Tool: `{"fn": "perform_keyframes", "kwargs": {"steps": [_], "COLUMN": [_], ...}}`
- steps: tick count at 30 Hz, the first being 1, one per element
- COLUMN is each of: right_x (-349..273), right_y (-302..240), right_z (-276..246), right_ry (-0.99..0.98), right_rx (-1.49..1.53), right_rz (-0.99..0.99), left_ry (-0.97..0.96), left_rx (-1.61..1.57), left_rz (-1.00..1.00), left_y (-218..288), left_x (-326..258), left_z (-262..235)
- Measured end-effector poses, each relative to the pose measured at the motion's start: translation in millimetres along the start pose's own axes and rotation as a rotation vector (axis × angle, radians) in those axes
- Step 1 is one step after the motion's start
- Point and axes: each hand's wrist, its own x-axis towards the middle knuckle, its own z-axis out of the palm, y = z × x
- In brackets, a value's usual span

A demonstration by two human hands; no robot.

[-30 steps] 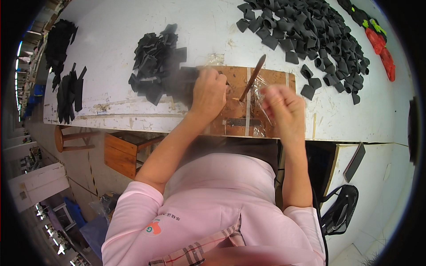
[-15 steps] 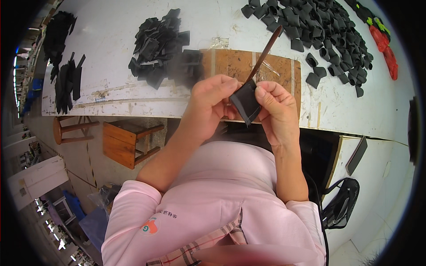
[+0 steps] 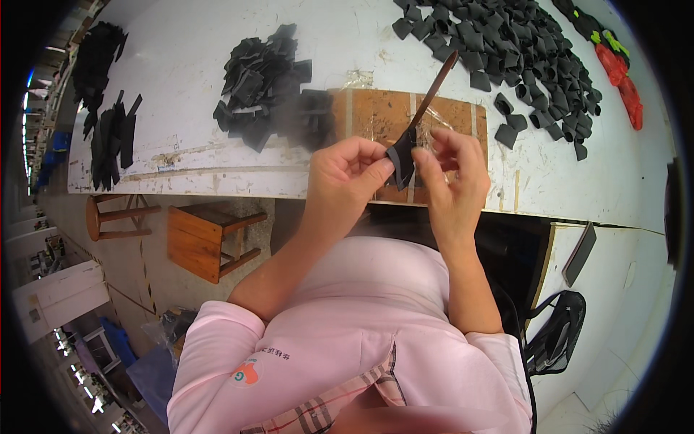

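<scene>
My left hand [image 3: 352, 168] pinches a small black fabric piece [image 3: 400, 168] by its left edge, between thumb and fingers. The piece is folded and seen partly edge-on. A narrow brown stick [image 3: 434, 90] slants up and right from the top of it; the stick's lower end is hidden behind or inside the fabric. My right hand [image 3: 457, 173] is just right of the piece, its fingers apart and its thumb tip at the piece's right edge. Whether that thumb touches the fabric is hard to tell. Under both hands lies a brown board [image 3: 361, 116] with tape strips.
Flat black pieces [image 3: 256, 79] are heaped on the white table [image 3: 173, 79] left of the board. Many black tube-like pieces [image 3: 506, 43] spread at the far right, beside a red bag [image 3: 618, 79]. Black strips [image 3: 108, 145] lie far left. Wooden stools [image 3: 195, 242] stand below the table's left edge.
The black piece has turned from lying broad side up to nearly edge-on. My right hand has loosened from its pinch, with fingers spreading. My left hand still grips the piece.
</scene>
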Motion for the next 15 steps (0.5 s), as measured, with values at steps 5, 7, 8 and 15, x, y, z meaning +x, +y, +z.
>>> {"fn": "perform_keyframes", "kwargs": {"steps": [5, 7, 8, 15], "right_x": [-2.7, 0.4, 1.7, 4.2], "right_y": [-16.8, -15.4, -15.6, -5.5], "right_z": [-0.5, 4.0, 6.1, 3.8], "right_ry": [-0.111, -0.071, -0.042, -0.088], "right_rx": [0.233, 0.126, 0.026, 0.197], "right_rz": [-0.047, -0.153, -0.246, 0.069], "left_ry": [0.098, 0.189, 0.292, -0.055], "left_rx": [0.366, 0.544, 0.727, -0.509], "left_rz": [0.338, 0.505, 0.657, -0.156], "left_y": [0.2, -8.3, -12.5, 10.0], "left_x": [-6.0, -2.5, -0.5, 9.8], "left_z": [16.9, 17.9, 18.1, 2.1]}}
